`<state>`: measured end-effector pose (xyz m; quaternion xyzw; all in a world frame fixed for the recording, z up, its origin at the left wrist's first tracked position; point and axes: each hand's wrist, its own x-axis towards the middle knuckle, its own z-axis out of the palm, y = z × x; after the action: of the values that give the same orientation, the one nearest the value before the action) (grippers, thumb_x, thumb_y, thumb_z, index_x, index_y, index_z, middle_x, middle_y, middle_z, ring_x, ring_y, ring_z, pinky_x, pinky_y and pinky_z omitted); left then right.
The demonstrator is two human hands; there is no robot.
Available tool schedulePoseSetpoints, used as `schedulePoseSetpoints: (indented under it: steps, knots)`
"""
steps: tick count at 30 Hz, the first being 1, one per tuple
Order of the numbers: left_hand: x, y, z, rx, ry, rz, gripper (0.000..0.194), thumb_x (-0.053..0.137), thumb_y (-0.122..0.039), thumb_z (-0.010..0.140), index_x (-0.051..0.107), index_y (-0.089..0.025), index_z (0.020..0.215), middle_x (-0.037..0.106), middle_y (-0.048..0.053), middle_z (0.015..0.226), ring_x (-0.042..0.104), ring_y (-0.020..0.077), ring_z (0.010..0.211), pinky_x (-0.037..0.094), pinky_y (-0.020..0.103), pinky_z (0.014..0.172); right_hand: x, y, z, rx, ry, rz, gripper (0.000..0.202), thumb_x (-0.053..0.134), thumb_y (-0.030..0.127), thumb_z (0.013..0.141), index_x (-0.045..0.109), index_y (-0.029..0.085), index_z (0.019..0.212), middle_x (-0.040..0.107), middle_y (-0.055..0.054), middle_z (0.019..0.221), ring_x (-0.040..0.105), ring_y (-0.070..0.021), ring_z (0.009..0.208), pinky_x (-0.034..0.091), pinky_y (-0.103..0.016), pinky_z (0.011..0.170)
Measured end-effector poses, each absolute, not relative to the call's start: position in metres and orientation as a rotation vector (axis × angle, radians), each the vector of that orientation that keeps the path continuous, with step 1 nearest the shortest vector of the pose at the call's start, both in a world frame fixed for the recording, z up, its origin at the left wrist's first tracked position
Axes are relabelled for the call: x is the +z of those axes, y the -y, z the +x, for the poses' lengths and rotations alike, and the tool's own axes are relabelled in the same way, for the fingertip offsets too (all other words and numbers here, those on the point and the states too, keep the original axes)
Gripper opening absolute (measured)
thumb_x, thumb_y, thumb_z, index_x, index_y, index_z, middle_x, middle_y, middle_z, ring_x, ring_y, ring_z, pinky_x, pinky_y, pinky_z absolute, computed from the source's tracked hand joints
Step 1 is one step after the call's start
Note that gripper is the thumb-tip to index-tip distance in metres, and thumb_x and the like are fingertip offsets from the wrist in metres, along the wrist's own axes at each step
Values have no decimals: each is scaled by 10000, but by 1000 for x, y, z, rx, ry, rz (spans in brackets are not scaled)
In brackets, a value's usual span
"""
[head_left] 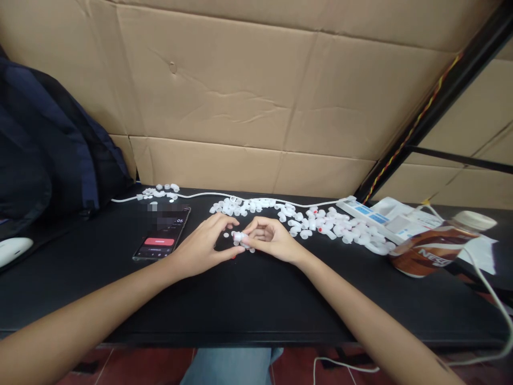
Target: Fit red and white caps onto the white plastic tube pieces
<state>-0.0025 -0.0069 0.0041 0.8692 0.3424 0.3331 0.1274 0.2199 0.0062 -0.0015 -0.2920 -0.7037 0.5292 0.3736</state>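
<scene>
Between thumb and fingers, my right hand (273, 239) pinches a small white translucent plastic piece (240, 238) above the black table. My left hand (206, 243) is just left of it, thumb and fingers apart around a gap, with nothing visibly held. Its thumb tip comes close to the piece; whether they touch I cannot tell. A few small white bits and a spot of red lie under and beside the hands, partly hidden. Behind the hands runs a row of small white translucent caps (240, 205). To the right spreads a bigger pile of white plastic pieces (344, 227), some with red parts.
A phone (160, 235) lies left of my hands. Further left are a dark backpack (52, 139) and a white mouse (15, 250). At right, a brown bottle (436, 246) lies tilted by a white box (377, 216). A white cable (208, 194) crosses the back near the cardboard wall (224, 96).
</scene>
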Motion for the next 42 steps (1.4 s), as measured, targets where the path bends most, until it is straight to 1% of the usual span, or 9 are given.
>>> schedulePoseSetpoints:
  steps: [5,7,10,16,18,21,27,31,42]
  knots:
    - [3,6,-2,872,-1021,2551,178,474,-335,968,596,-211,935,614,13,898,571,175,877,451,353,838,-1,-6,219,1353,1817,-738,243,755,347,763,611,175,855,669,-28,755,620,-120,677,527,-291,643]
    - [2,6,-2,917,-997,2524,144,558,-328,920,565,-216,1010,607,18,947,573,175,900,454,346,844,-1,-6,220,1352,1819,-743,254,760,355,755,610,174,851,665,-20,739,609,-113,647,528,-294,641]
    - [2,7,-2,942,-1029,2491,312,622,-369,875,520,-217,1127,597,35,1015,571,185,924,456,351,848,-2,-6,220,1342,1810,-750,265,760,365,753,610,173,856,672,-31,773,609,-111,648,531,-296,644]
    - [3,5,-3,806,-1031,2541,196,458,-343,977,599,-214,938,620,8,896,564,175,873,434,360,842,-2,-6,219,1340,1820,-744,239,754,348,764,620,176,861,675,-32,766,623,-123,678,528,-296,647]
    - [2,5,-3,874,-985,2533,127,535,-325,938,577,-218,994,616,12,932,571,173,894,443,346,845,-2,-6,219,1352,1811,-746,225,750,337,770,624,173,859,666,-20,731,610,-111,643,522,-288,636]
    - [2,6,-3,948,-994,2511,299,631,-368,871,538,-225,1116,611,28,993,581,181,898,463,338,826,-3,-7,219,1349,1799,-754,223,749,338,771,630,176,867,671,-21,759,610,-106,640,521,-285,639]
    - [1,3,-4,830,-983,2552,234,470,-374,970,623,-205,919,613,13,842,573,166,818,458,326,782,-3,-7,220,1315,1819,-738,230,758,336,761,645,179,885,683,-29,792,626,-118,667,525,-294,650]
    - [-1,1,-3,911,-916,2593,134,576,-320,921,599,-205,987,614,11,875,580,162,842,451,305,772,1,-5,219,1395,1778,-747,222,771,322,747,640,172,844,673,-13,713,622,-115,642,522,-286,635]
    - [6,8,-5,825,-739,3053,179,440,-283,997,605,-219,1025,671,20,987,611,161,938,392,306,858,9,-2,223,1728,1723,-743,225,747,335,770,626,149,808,698,-23,730,650,-114,614,536,-279,637]
